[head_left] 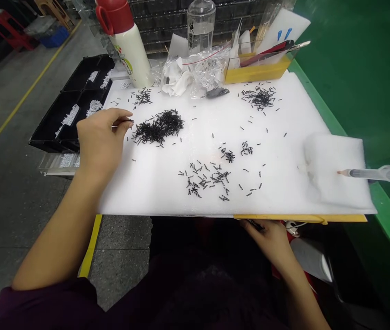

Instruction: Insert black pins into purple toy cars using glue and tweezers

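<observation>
My left hand [103, 137] is over the left edge of the white foam sheet [160, 183], its thumb and fingertips pinched on a small black piece. Just right of those fingertips lies a dense pile of black pieces [160, 127]. Looser black pieces [208, 178] are spread near the front middle of the sheet, and another heap [262, 97] lies at the back right. My right hand [270, 236] is below the front edge of the sheet, fingers curled around a dark object that is mostly hidden.
Black trays [74, 103] with white pieces stand at the left. Along the back are a red-capped bottle [135, 57], a clear bottle [201, 27], crumpled plastic and a yellow box [260, 68]. A syringe [370, 174] rests on a foam block [336, 156] at the right.
</observation>
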`<state>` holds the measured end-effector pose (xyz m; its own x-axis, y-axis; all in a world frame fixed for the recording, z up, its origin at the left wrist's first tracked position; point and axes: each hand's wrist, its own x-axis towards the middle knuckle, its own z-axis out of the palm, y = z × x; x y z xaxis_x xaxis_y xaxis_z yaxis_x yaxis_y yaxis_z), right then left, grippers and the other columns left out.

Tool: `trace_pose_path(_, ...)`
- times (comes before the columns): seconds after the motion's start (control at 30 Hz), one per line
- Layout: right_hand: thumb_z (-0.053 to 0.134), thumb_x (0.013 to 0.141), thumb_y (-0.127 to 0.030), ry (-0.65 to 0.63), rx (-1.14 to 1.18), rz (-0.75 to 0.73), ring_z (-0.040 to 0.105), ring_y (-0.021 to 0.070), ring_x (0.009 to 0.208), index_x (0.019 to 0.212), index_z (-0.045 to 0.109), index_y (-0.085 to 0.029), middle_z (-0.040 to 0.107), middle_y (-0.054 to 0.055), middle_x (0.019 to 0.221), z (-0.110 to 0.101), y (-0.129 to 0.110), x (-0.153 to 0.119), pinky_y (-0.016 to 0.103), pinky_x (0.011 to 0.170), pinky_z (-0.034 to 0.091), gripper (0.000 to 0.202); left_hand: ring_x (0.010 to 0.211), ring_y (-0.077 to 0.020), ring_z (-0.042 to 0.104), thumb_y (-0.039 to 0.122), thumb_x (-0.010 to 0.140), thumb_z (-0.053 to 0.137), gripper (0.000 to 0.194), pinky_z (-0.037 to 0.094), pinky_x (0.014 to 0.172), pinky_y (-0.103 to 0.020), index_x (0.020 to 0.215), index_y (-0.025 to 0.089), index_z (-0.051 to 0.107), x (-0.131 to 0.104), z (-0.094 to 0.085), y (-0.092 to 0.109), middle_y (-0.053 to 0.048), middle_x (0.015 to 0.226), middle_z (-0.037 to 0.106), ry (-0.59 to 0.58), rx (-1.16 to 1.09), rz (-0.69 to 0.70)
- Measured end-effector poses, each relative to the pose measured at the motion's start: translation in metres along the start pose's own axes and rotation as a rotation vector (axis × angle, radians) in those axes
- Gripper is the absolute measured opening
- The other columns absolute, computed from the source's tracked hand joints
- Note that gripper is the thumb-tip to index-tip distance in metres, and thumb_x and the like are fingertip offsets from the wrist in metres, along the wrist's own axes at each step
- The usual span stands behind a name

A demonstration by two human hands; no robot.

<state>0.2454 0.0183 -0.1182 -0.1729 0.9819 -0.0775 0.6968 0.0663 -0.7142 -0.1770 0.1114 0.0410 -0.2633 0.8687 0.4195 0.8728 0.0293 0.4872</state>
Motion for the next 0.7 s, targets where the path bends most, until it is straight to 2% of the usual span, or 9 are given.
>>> trace_pose_path(0.17, 0.066, 0.091, -0.051, -0.006, -0.008, -0.016, 0.084, 0.0344, 0.076, 0.086, 0.088, -0.027, 0.086, 0.006, 0.082, 0.0, 0.002, -0.001, 0.039, 0.063, 0.062, 0.033, 0.102, -0.0272, 0.078, 0.015, 0.095, 0.062, 0.038, 0.059, 0.103, -0.046, 0.124, 0.031, 0.082, -0.003, 0.0, -0.01, -0.002, 0.107, 0.082, -0.071, 0.055, -0.011)
trace_pose_path(0.33, 0.066, 0.092, -0.049, -0.006, -0.02, -0.022, 0.084, 0.0346, 0.076, 0.085, 0.089, -0.026, 0.087, 0.007, 0.085, 0.0, 0.004, -0.001, 0.038, 0.06, 0.062, 0.032, 0.102, -0.0311, 0.078, 0.018, 0.098, 0.064, 0.025, 0.06, 0.103, -0.049, 0.105, 0.029, 0.085, -0.012, -0.003, 0.002, -0.003, 0.105, 0.085, -0.087, 0.026, -0.025)
trace_pose_path(0.43, 0.067, 0.093, -0.048, -0.009, -0.023, -0.029, 0.084, 0.0339, 0.075, 0.088, 0.089, -0.026, 0.087, 0.006, 0.084, 0.001, 0.004, -0.001, 0.038, 0.061, 0.063, 0.032, 0.102, -0.0285, 0.079, 0.018, 0.094, 0.071, 0.02, 0.061, 0.103, -0.046, 0.107, 0.027, 0.083, -0.02, -0.003, 0.013, -0.003, 0.106, 0.084, -0.07, -0.066, -0.029)
trace_pose_path(0.57, 0.069, 0.093, -0.047, -0.013, -0.025, -0.039, 0.086, 0.0352, 0.084, 0.092, 0.089, -0.027, 0.087, 0.006, 0.091, 0.001, 0.006, -0.002, 0.039, 0.067, 0.066, 0.029, 0.102, -0.0265, 0.079, 0.012, 0.092, 0.069, 0.033, 0.061, 0.103, -0.045, 0.12, 0.028, 0.073, -0.029, -0.002, 0.017, -0.004, 0.109, 0.081, -0.069, -0.05, -0.034)
trace_pose_path(0.7, 0.069, 0.093, -0.045, -0.012, -0.031, -0.043, 0.086, 0.0358, 0.085, 0.092, 0.089, -0.027, 0.087, 0.006, 0.091, 0.001, 0.008, -0.001, 0.04, 0.068, 0.066, 0.028, 0.103, -0.0293, 0.079, 0.008, 0.092, 0.065, 0.04, 0.059, 0.1, -0.051, 0.125, 0.03, 0.059, -0.033, -0.002, 0.017, -0.007, 0.126, 0.077, -0.071, 0.029, -0.078)
